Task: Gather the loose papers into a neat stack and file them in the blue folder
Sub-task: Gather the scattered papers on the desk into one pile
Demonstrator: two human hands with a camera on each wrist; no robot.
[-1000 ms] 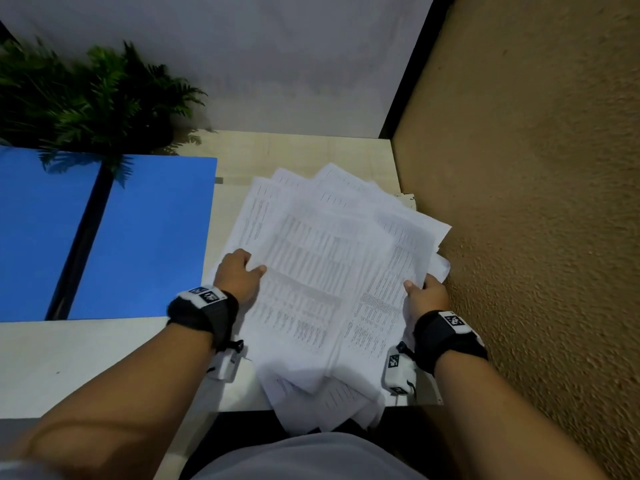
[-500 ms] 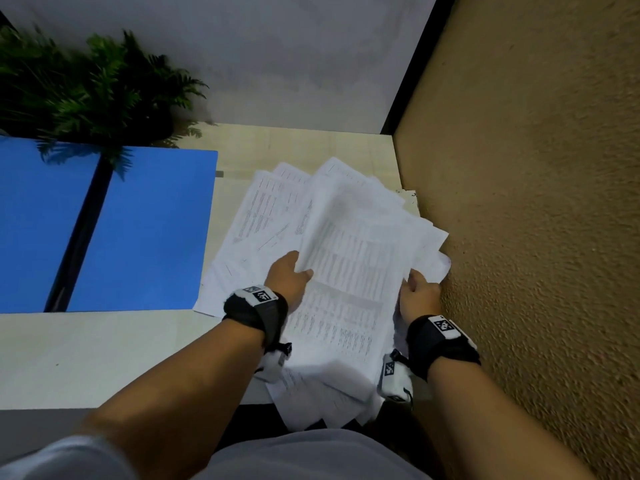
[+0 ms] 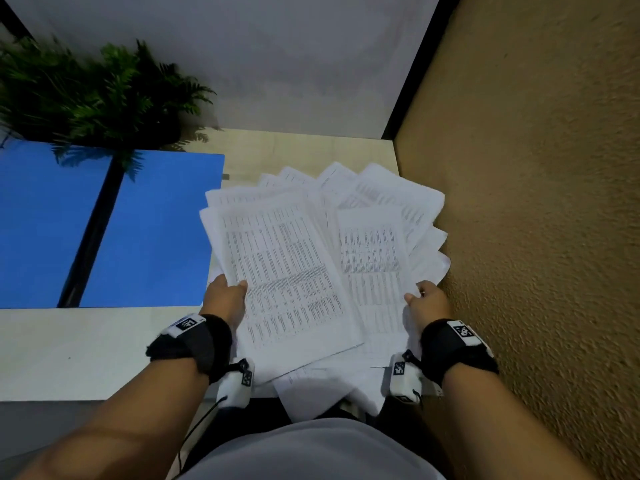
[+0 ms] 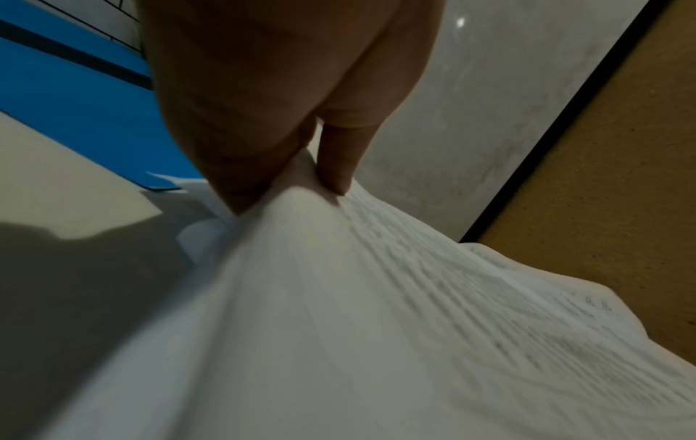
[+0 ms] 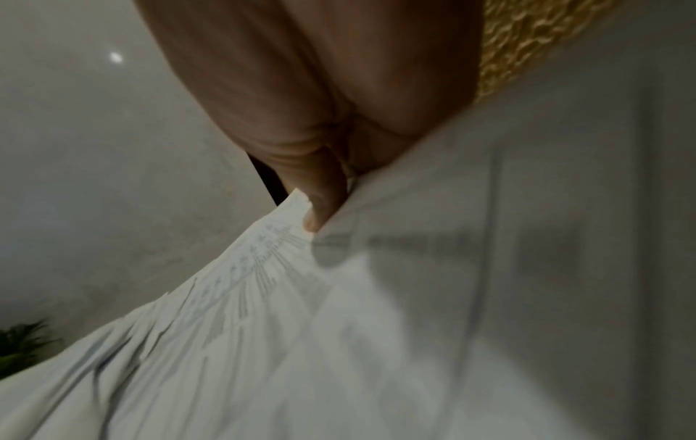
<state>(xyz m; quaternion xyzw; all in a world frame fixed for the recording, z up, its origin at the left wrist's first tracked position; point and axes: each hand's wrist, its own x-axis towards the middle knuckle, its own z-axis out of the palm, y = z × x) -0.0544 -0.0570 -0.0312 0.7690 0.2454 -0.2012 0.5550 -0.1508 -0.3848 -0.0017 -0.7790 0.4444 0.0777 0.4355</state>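
Observation:
A fanned pile of printed white papers (image 3: pixel 311 265) lies on the right part of the desk, with its near edge hanging over the front. My left hand (image 3: pixel 227 296) pinches the pile's left edge, thumb on top, as the left wrist view shows (image 4: pixel 324 178). My right hand (image 3: pixel 424 299) grips the right edge between thumb and fingers (image 5: pixel 320 208). The open blue folder (image 3: pixel 149 230) lies flat to the left of the papers, with a dark spine down its middle.
A green fern plant (image 3: pixel 90 102) stands at the back left, overhanging the folder. A rough tan wall (image 3: pixel 536 202) runs close along the right of the papers. A white wall (image 3: pixel 242 64) closes the back. The pale desk (image 3: pixel 86 351) shows in front of the folder.
My left hand first slid right, bunching the sheets toward the wall, then moved back left with a bundle. The sheets now lie flatter and spread wider between both hands.

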